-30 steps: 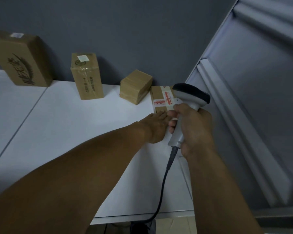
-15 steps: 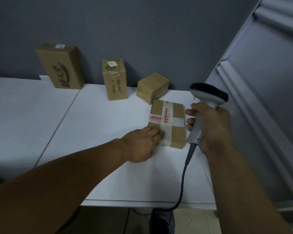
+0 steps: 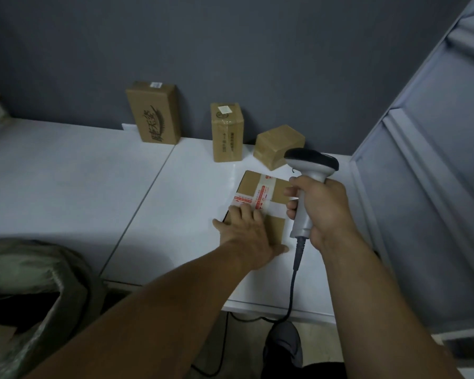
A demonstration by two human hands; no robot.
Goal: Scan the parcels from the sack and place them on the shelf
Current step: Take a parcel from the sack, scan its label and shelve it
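Four parcels are on the white shelf [image 3: 80, 173]. Three stand along its back edge against the wall: a tall box [image 3: 155, 113], a narrower box [image 3: 227, 132] and a small cube [image 3: 278, 146]. The fourth, the taped parcel [image 3: 260, 198], lies flat toward the right end, just in front of the cube. Its long axis runs from the front edge toward the back edge, the far end leaning slightly right, and the cross of red-printed tape faces up. My left hand [image 3: 251, 236] lies palm down on its near end with fingers spread and straight, pressing rather than gripping, so this hand is the nearer one. My right hand [image 3: 323, 212] is curled round the handle of the scanner [image 3: 309, 170], just beside the parcel's right side, with the scanner's head over the far right corner and pointing away from me. I cannot make out a barcode on the top face, so I judge the scanner would have to tip down and left to read anything. The sack [image 3: 39, 283] gapes below the front edge, on my left.
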